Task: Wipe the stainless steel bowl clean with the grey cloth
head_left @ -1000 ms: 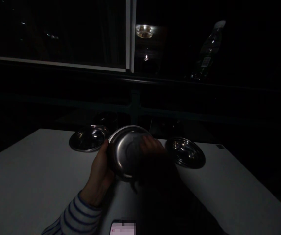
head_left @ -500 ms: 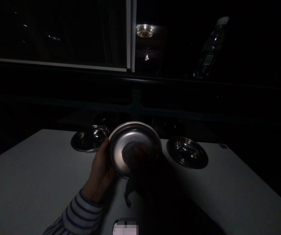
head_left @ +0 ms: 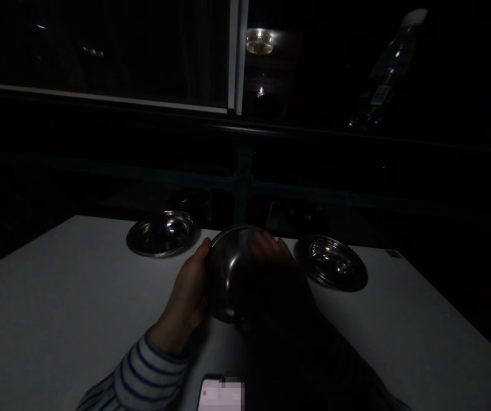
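Observation:
My left hand [head_left: 188, 288] grips the left rim of a shiny metal bowl [head_left: 225, 274], its thumb along the edge. The bowl is held tilted above the white table. Dark and blurred, my right hand [head_left: 271, 251] is over the right part of the bowl with its fingers near the upper rim. The dark cloth in that hand is lost in shadow, and much of the bowl is hidden behind the hand and forearm.
Metal dishes stand on the white table [head_left: 100, 302]: one dish [head_left: 162, 234] at the back left, another dish [head_left: 331, 262] at the back right. A lit phone [head_left: 222, 395] lies at the near edge. Beyond are a window frame [head_left: 236, 57] and a clear bottle [head_left: 393, 68].
The bowl has turned so that less of its inside faces me. My right hand has moved up and right over it, and the cloth's hanging end has dropped out of sight.

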Motion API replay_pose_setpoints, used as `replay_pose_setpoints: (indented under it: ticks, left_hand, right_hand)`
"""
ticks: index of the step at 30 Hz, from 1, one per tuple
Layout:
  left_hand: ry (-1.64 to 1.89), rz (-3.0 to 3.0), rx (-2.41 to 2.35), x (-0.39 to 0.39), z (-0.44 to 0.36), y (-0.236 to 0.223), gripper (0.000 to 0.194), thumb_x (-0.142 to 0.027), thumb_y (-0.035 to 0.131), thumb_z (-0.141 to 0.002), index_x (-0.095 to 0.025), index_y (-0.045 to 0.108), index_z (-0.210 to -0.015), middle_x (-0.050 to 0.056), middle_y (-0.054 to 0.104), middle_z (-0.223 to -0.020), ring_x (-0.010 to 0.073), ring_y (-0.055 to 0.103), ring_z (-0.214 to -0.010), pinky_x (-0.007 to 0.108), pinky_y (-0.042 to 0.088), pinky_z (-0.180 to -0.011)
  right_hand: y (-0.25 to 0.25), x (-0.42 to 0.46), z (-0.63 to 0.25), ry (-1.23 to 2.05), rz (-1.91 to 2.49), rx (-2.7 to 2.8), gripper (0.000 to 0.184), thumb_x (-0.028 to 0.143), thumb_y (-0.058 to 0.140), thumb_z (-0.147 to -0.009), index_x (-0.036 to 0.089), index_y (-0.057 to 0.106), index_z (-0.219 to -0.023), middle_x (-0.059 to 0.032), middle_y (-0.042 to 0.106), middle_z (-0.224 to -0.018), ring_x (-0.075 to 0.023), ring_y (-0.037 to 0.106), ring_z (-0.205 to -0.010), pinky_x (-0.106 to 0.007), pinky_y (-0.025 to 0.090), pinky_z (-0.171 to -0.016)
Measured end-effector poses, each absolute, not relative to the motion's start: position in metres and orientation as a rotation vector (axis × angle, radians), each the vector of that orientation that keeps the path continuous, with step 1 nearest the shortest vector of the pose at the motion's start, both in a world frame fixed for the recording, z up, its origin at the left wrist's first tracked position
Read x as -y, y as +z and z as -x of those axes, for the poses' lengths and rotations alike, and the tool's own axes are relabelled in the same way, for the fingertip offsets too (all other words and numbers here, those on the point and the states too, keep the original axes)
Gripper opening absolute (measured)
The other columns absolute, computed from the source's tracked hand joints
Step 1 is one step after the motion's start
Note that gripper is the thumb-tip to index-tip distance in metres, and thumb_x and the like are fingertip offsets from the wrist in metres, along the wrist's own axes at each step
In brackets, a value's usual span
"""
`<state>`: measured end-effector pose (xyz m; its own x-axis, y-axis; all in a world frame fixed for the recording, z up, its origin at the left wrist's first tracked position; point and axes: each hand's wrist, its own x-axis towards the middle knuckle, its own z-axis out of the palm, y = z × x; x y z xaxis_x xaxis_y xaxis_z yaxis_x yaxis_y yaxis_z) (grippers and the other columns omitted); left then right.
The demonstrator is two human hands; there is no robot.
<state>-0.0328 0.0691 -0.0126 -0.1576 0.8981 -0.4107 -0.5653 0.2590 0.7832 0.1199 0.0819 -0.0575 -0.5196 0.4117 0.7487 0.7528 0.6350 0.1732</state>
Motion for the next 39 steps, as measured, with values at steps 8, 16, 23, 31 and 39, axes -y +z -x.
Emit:
replay_pose_setpoints:
  ticks: [8, 16, 23, 31, 39]
  left_hand:
    - [1.261, -0.363, -1.060, -0.060, 0.025, -0.010, 0.044, -0.057, 0.049, -0.077, -0.017, 0.055, -0.058, -0.002, 0.050, -0.044, 0.0118, 0.049, -0.040, 0.022, 0.036, -0.040]
    - [1.235, -0.458, -0.984, -0.050, 0.014, -0.004, 0.054, -0.060, 0.039, -0.081, -0.018, 0.040, -0.048, -0.005, 0.033, -0.038, 0.0054, 0.032, -0.033, 0.017, 0.023, -0.034]
    - [1.275, -0.459, -0.959, -0.050, 0.019, -0.004, 0.051, -0.058, 0.038, -0.083, -0.017, 0.044, -0.052, -0.005, 0.039, -0.042, 0.0059, 0.037, -0.036, 0.017, 0.030, -0.038]
    - [1.257, -0.459, -0.994, -0.052, 0.019, -0.009, 0.055, -0.067, 0.047, -0.071, -0.017, 0.041, -0.050, -0.007, 0.034, -0.040, 0.0047, 0.032, -0.033, 0.017, 0.022, -0.034]
    - [1.382, -0.418, -1.040, -0.057, 0.027, -0.009, 0.036, -0.050, 0.061, -0.070, -0.015, 0.059, -0.063, 0.000, 0.058, -0.051, 0.0138, 0.056, -0.048, 0.023, 0.043, -0.046]
  right_hand:
    - [-0.057, -0.065, -0.105, -0.549, 0.745, 2.213, 0.039, 0.029, 0.043, -0.087, 0.009, 0.050, -0.120, -0.0129, 0.054, -0.125, -0.0268, 0.036, -0.128, -0.047, 0.033, -0.105]
    - [-0.037, -0.074, -0.127, -0.442, 0.909, 2.170, 0.044, 0.038, 0.043, -0.087, 0.011, 0.047, -0.121, -0.0133, 0.057, -0.116, -0.0241, 0.049, -0.113, -0.047, 0.038, -0.100]
    - [-0.052, -0.059, -0.104, -0.520, 0.668, 2.201, 0.036, 0.026, 0.042, -0.089, 0.006, 0.052, -0.118, -0.0125, 0.057, -0.120, -0.0248, 0.041, -0.123, -0.042, 0.036, -0.104]
    - [-0.043, -0.063, -0.117, -0.392, 0.768, 2.254, 0.042, 0.036, 0.044, -0.087, 0.012, 0.049, -0.121, -0.0113, 0.057, -0.120, -0.0238, 0.046, -0.119, -0.047, 0.035, -0.104]
    - [-0.039, -0.085, -0.150, -0.555, 0.879, 2.015, 0.034, 0.019, 0.042, -0.088, 0.007, 0.044, -0.119, -0.0162, 0.059, -0.109, -0.0243, 0.053, -0.104, -0.043, 0.049, -0.086]
